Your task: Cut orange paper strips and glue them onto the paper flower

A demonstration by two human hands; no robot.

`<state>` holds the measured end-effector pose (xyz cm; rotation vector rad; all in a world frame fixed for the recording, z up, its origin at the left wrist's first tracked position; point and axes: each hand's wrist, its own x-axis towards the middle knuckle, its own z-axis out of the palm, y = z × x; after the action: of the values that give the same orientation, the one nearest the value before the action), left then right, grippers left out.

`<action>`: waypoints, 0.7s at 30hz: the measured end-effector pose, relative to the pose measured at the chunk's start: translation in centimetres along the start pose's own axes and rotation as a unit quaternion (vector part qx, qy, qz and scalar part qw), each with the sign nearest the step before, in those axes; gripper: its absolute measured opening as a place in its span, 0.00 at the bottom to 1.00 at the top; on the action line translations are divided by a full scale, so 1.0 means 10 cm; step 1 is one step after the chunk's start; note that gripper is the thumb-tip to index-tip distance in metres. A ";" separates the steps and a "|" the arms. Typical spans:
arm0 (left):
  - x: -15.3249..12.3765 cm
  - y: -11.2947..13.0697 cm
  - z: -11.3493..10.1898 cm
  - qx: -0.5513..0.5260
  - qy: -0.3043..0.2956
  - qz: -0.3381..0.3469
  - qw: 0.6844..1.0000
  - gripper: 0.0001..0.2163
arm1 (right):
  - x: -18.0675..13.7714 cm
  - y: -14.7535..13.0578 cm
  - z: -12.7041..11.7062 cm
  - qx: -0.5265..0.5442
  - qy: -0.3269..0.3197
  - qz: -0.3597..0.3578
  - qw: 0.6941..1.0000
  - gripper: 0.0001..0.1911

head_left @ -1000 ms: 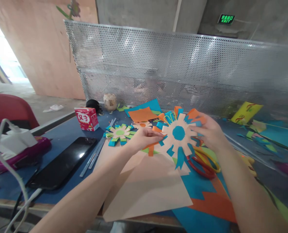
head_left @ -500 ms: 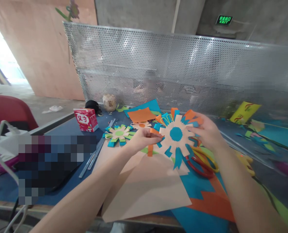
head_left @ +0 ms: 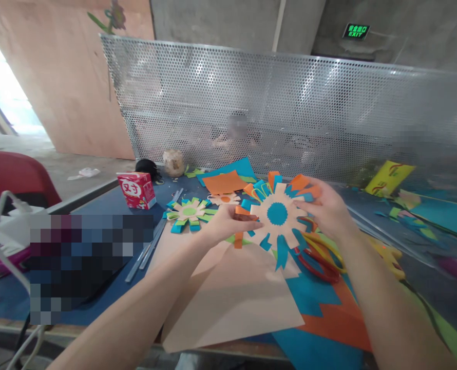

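Note:
Both my hands hold a paper flower (head_left: 278, 216) above the table: a peach cut-out with a blue round centre and blue and orange strips behind it. My left hand (head_left: 228, 222) pinches its left edge with thumb and fingers closed on a strip. My right hand (head_left: 326, 209) grips its right edge, fingers curled over the orange petals. Under the flower lie a large peach sheet (head_left: 228, 298) and red and yellow scissors (head_left: 323, 257).
A finished green and blue paper flower (head_left: 189, 211) lies to the left, with a red carton (head_left: 137, 189) beyond it. Orange and blue sheets (head_left: 225, 180) lie at the back by a perforated metal screen (head_left: 290, 113). Paper scraps (head_left: 409, 216) cover the right side.
The flower and both hands have shifted slightly left and down. My left fingers have moved along the flower's left edge.

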<state>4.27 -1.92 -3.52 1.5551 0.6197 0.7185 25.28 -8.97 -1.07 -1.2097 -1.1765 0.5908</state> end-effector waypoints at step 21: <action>0.02 -0.01 0.01 0.024 0.024 0.006 0.999 0.07 | -0.01 -0.04 0.02 -0.045 0.007 -0.025 0.999 0.29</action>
<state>4.48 -1.82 -3.63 1.5905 0.6674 0.7567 24.95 -9.12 -0.71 -1.2552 -1.2304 0.4953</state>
